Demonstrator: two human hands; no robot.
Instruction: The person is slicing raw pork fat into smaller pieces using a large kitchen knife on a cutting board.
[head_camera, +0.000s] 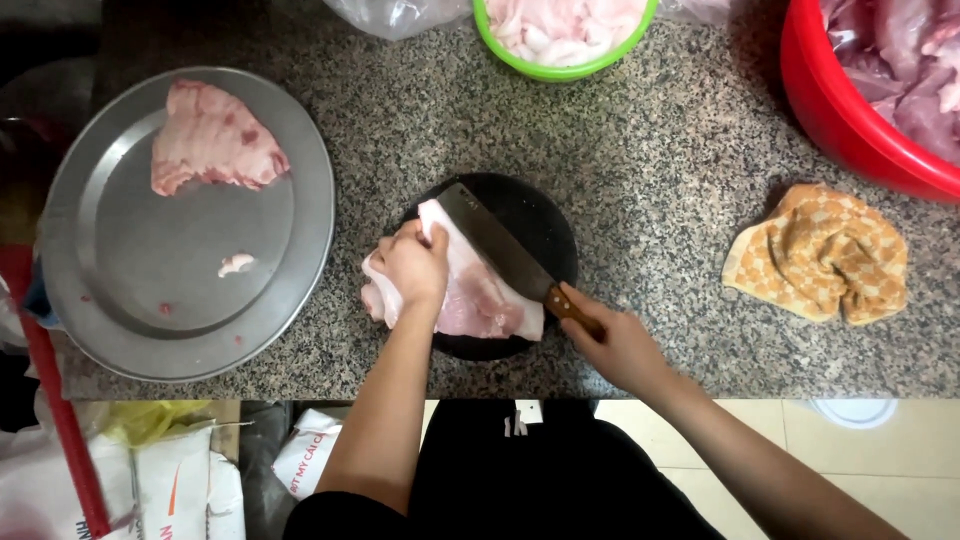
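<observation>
A slab of raw pink meat lies on a round black cutting board in the middle of the granite counter. My left hand presses down on the meat's left part. My right hand grips the wooden handle of a cleaver. Its broad blade rests on the meat just right of my left fingers, pointing toward the far left.
A round metal tray at the left holds another meat slab and a small scrap. A green bowl of pale pieces and a red basin of meat stand at the back. A checkered cloth lies at the right.
</observation>
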